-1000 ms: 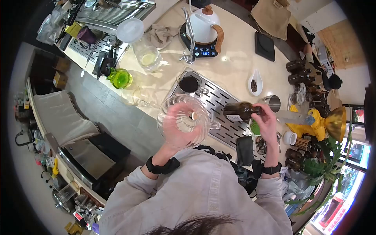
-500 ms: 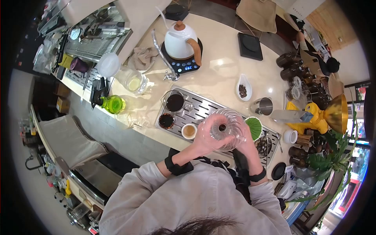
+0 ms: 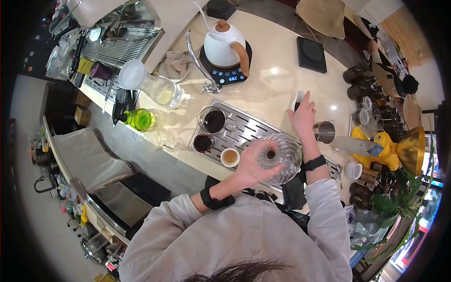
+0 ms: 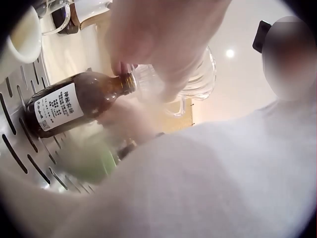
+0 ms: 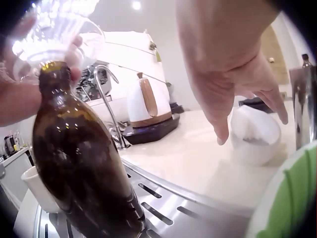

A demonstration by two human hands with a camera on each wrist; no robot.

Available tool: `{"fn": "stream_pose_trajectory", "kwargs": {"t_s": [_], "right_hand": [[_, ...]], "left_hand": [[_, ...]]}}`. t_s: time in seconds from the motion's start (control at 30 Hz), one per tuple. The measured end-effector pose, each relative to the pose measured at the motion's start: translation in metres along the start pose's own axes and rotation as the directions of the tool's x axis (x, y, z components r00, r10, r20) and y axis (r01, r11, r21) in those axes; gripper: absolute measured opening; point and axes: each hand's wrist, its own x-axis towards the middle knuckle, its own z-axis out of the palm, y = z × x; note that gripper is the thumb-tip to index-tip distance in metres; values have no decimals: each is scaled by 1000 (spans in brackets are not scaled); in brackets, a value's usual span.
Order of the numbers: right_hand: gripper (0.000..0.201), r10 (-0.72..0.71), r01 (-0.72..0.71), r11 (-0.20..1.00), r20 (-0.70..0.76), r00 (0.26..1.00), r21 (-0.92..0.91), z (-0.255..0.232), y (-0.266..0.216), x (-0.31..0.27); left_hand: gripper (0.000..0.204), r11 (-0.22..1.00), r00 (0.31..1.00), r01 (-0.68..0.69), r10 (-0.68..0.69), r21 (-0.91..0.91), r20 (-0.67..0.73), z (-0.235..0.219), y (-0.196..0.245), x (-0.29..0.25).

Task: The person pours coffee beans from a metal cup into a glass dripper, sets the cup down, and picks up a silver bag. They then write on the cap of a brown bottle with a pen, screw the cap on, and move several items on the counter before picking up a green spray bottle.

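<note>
My left hand (image 3: pixel 251 164) grips a clear ribbed glass coffee dripper (image 3: pixel 286 162), fingers and thumb spread around its side. Below the dripper stands a brown glass bottle (image 5: pixel 79 148) with a white label (image 4: pixel 58 106), its neck at the dripper's base. The bottle is upright on a slotted metal drip tray (image 3: pixel 249 120). Over the counter my right hand (image 3: pixel 303 117) reaches to a small white dish (image 5: pixel 257 141) of dark coffee beans. Its thumb and fingers hang apart around the dish's rim in the right wrist view, and it partly hides the dish in the head view.
On the tray are a glass server of dark coffee (image 3: pixel 214 121), a glass of dark liquid (image 3: pixel 203 143) and a white cup (image 3: pixel 230 157). A metal cup (image 3: pixel 324 132) stands right of the dish. Behind are a white kettle (image 3: pixel 225 47) and a tap (image 3: pixel 211 88).
My right hand first held the bottle, then was at the dripper beside my left hand, and has now moved forward to the dish. The left hand brought the dripper rightward over the bottle.
</note>
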Motion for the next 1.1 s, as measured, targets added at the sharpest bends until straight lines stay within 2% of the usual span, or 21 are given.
{"fn": "stream_pose_trajectory", "kwargs": {"t_s": [0.07,0.13,0.23,0.33,0.4,0.47,0.53,0.57,0.7,0.8,0.93,1.1], "right_hand": [[99,58,-63,995,64,996,77,6,1,3],[96,50,-53,998,59,997,46,1,-1,3],[90,-18,22,994,-35,999,112,-23,-8,2],[84,-138,190,954,-222,965,232,-81,-17,-10],[78,-130,187,945,-216,968,268,-139,-29,-28],[75,-236,287,905,-190,953,314,-187,-31,-52],[76,-276,307,914,-151,949,264,-215,-25,-79],[76,-296,320,917,-130,946,239,-224,-22,-91],[72,-416,401,893,36,908,205,-243,-20,-127],[74,-476,470,879,88,875,73,-250,-34,-138],[84,-493,490,870,120,862,58,-251,-43,-144],[87,-479,489,871,149,865,-45,-256,-61,-150]], "left_hand": [[48,1000,1000,-13,13,24,1,0,1,-1],[47,999,1000,-25,25,45,11,1,2,0],[48,999,999,-39,39,20,-23,2,4,1],[47,998,998,-55,56,42,-20,2,3,2],[46,996,997,-72,73,47,-23,2,3,4],[45,998,999,-48,48,48,-12,2,3,3],[46,999,1000,18,-19,44,13,1,4,2],[46,999,1000,5,-5,47,10,2,4,2],[47,999,1000,-16,16,41,-9,3,3,1],[49,999,1000,-18,18,42,-16,3,3,1],[49,999,999,-14,16,31,-39,4,5,1],[47,999,999,0,2,51,-38,3,7,2]]}}
